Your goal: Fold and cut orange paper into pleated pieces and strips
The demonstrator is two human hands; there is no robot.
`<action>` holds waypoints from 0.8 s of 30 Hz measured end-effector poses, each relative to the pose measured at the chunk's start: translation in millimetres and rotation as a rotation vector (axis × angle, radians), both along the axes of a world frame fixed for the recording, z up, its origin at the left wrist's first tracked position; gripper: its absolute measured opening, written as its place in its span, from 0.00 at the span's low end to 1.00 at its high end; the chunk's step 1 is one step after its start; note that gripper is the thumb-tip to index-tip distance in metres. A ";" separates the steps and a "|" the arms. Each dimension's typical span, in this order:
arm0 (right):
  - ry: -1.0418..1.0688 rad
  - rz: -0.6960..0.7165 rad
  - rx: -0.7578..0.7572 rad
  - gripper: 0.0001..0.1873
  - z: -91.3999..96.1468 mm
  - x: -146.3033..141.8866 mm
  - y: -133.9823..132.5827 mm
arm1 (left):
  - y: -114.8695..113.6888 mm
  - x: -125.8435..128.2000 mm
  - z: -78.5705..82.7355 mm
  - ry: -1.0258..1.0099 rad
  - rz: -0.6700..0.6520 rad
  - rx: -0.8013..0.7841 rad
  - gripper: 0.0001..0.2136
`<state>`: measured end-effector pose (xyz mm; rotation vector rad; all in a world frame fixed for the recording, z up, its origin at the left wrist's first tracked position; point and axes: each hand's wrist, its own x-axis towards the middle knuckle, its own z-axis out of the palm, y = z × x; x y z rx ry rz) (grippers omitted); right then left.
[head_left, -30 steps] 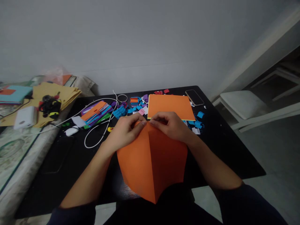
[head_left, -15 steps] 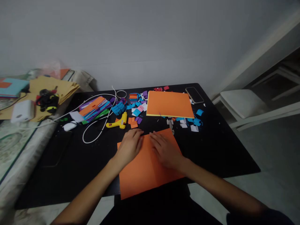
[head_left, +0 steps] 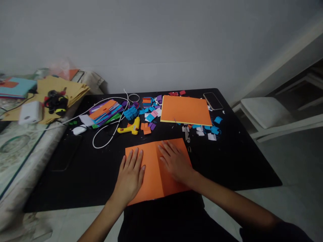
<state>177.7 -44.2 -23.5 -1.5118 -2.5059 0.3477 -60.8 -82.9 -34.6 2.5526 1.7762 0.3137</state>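
Note:
An orange paper sheet [head_left: 153, 168] with a crease down its middle lies flat at the near edge of the black table [head_left: 83, 174]. My left hand [head_left: 131, 176] rests on its left half, fingers stretched out flat. My right hand [head_left: 175, 161] lies palm down on the right half, fingers spread. Neither hand holds anything.
Behind the sheet lie a yellow glue gun [head_left: 130, 129], a white cable [head_left: 106, 143], a stack of orange paper [head_left: 186, 110], several small coloured paper pieces [head_left: 151, 116], a phone [head_left: 213, 101] and a pile of coloured strips [head_left: 106, 112]. A white chair [head_left: 262, 109] stands to the right.
The sheet, held up folded a second ago, has come down and now lies opened flat. My hands have gone from pinching its top edge to pressing flat; the left slid left.

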 end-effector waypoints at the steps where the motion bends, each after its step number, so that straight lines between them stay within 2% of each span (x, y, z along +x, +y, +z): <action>1: -0.005 -0.008 -0.002 0.27 1.1 -2.8 1.1 | 1.9 -1.9 1.5 0.004 0.008 -0.009 0.26; 13: -0.042 -0.094 -0.005 0.28 -10.8 -17.3 -4.4 | 3.3 -4.8 -4.1 0.020 0.023 -0.009 0.28; 24: -0.016 -0.128 -0.016 0.29 -12.2 -18.9 -6.7 | 1.0 -0.5 -1.9 0.003 0.055 -0.016 0.28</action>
